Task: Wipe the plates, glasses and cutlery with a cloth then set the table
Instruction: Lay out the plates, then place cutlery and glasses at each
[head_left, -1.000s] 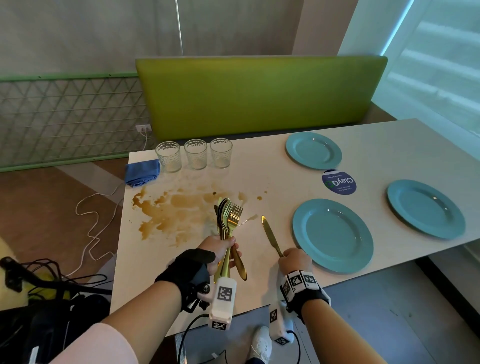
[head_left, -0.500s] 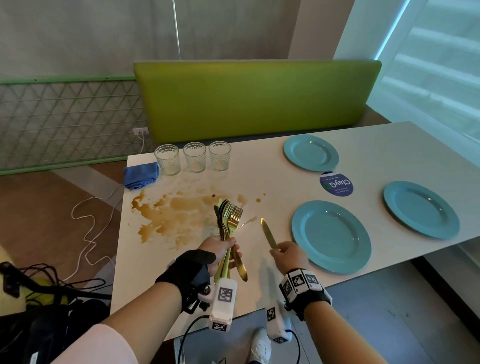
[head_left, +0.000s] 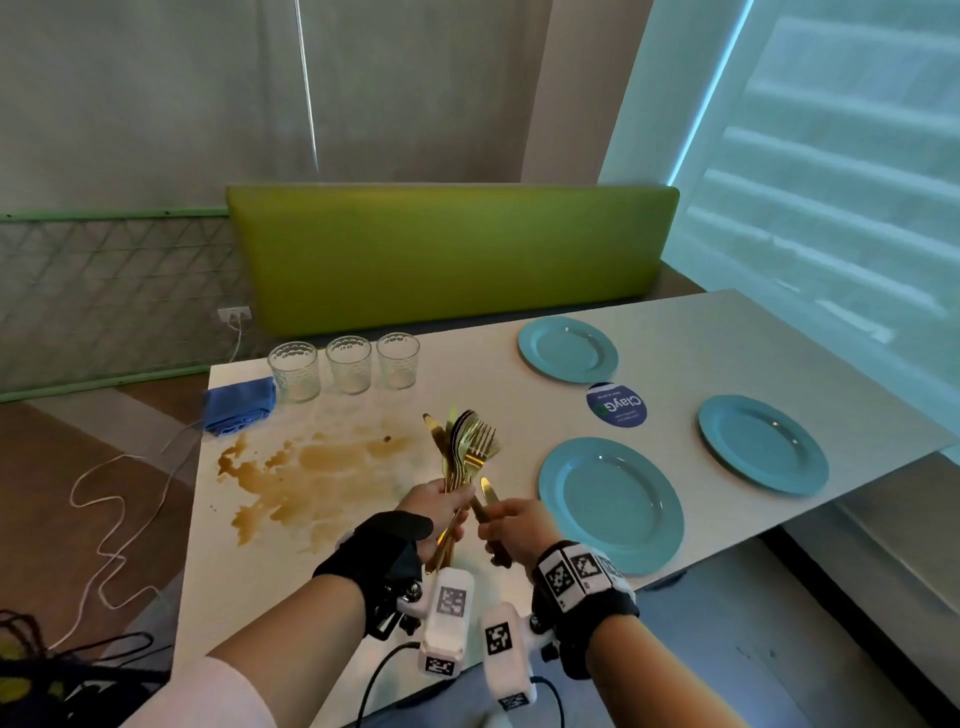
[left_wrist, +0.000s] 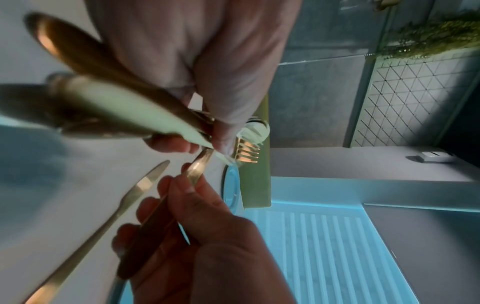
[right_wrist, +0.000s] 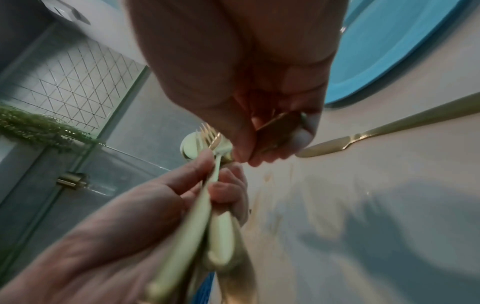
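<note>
Hands together above the near edge of the worktop (head_left: 322, 592), just left of the nearest plate (head_left: 611, 503). Left hand (head_left: 435, 512): fingers curled round the handles of a gold cutlery bundle (head_left: 467, 451), forks, spoons and a knife fanned upward, held clear of the worktop. Right hand (head_left: 511, 525): fingers (left_wrist: 166, 188) curled round the handle of a single gold knife (head_left: 487, 506), blade tip up, just beside the bundle; whether the two touch cannot be told. Wrist views show one more knife (right_wrist: 363, 134) lying flat on the worktop beside the nearest plate.

Left of the nearest plate: brown spill (head_left: 306, 470) spread over the worktop. Beyond the nearest plate: round blue sticker (head_left: 616, 405), flat on the surface. Right of it, well apart: second plate (head_left: 762, 442). Farther back past the sticker: third plate (head_left: 568, 349).

Far left of the nearest plate, at the back edge: three glasses (head_left: 349, 364) in a row, upright, close together. Blue cloth (head_left: 240, 404) folded just left of them, at the worktop corner. Green bench back (head_left: 452, 249) behind the worktop.
</note>
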